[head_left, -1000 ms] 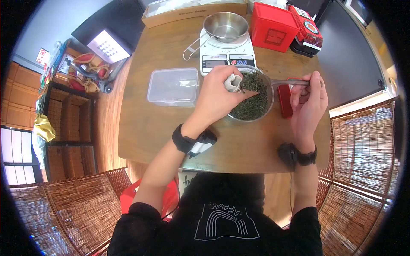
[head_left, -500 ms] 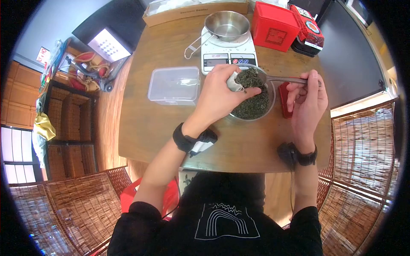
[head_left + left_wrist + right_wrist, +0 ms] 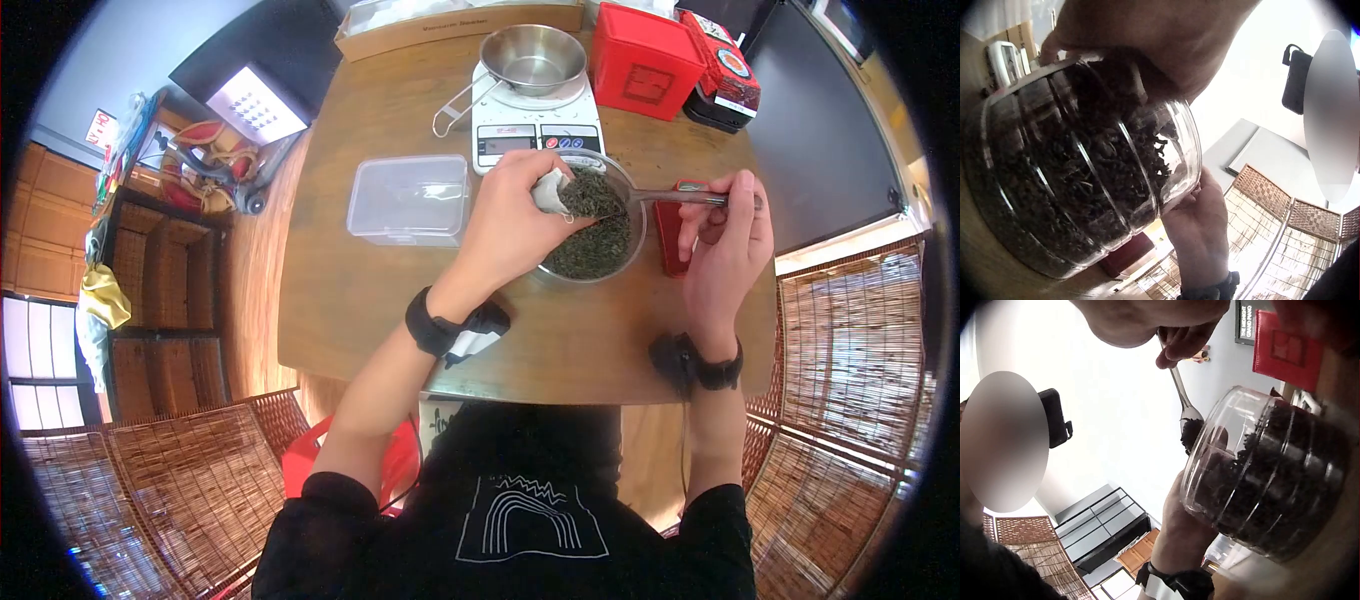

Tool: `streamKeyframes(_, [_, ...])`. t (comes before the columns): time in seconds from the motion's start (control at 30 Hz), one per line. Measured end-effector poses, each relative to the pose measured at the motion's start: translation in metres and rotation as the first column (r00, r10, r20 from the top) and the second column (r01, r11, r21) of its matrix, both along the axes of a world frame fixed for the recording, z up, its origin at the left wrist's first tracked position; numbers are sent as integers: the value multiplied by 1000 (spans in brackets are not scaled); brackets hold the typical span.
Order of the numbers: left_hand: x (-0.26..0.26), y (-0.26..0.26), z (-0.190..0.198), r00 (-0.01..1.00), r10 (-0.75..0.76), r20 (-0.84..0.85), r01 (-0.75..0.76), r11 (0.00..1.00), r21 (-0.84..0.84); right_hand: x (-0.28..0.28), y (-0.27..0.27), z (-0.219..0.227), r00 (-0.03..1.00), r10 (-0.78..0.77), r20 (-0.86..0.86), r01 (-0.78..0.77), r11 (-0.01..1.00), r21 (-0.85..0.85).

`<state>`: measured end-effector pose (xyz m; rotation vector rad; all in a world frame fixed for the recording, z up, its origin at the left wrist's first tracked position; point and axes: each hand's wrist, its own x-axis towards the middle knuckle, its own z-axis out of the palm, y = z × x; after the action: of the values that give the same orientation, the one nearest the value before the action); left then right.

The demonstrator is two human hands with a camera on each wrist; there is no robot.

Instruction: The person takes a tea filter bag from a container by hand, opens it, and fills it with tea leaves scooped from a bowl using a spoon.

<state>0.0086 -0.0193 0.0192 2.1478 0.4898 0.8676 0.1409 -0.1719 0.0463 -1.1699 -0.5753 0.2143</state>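
Note:
A clear ribbed jar (image 3: pixel 1072 169) of dark dried leaves (image 3: pixel 600 250) stands on the table in front of the person. Over its mouth the left hand (image 3: pixel 520 215) pinches a small white cloth-like pouch (image 3: pixel 549 190), with the thumb reaching over the leaves. The right hand (image 3: pixel 730 235) grips the handle of a metal spoon (image 3: pixel 680 197) from the right side. In the right wrist view, the spoon's bowl carries a heap of dark leaves (image 3: pixel 1191 434) beside the jar's rim. That heap lies right at the pouch's opening in the head view.
A lidded clear plastic box (image 3: pixel 408 200) lies left of the jar. Behind it stand a white scale (image 3: pixel 535 130) bearing a steel pan (image 3: pixel 532 60), a red box (image 3: pixel 647 62) and a cardboard box (image 3: pixel 460 25). A red case (image 3: pixel 672 245) lies under the right hand.
The spoon moved left to the pouch by half a second ago, then drew slightly back right. The pouch tilted a little; the left hand has stayed nearly in place.

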Motion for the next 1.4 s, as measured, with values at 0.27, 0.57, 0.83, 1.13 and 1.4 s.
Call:
streamKeyframes(0.27, [1,0,-3,1000,4,-7,-4,1000,12,-6,1,1,995,-55,84,56,998,-13])
streamKeyframes(0.57, [1,-3,-1,999,37,-19,-37,999,-9,-10,0,-6,962,-65,266,69,998,-6])
streamKeyframes(0.83, [2,-2,-2,999,45,-19,-46,999,-9,-11,0,-10,941,-58,332,51,998,28])
streamKeyframes(1.13, [1,-3,2,999,29,-34,-30,999,-29,-10,-3,-10,890,42,454,-68,997,41])
streamKeyframes(1.4, [2,-2,0,1000,17,-4,-17,999,-35,-14,-7,-9,872,101,479,-117,993,4])
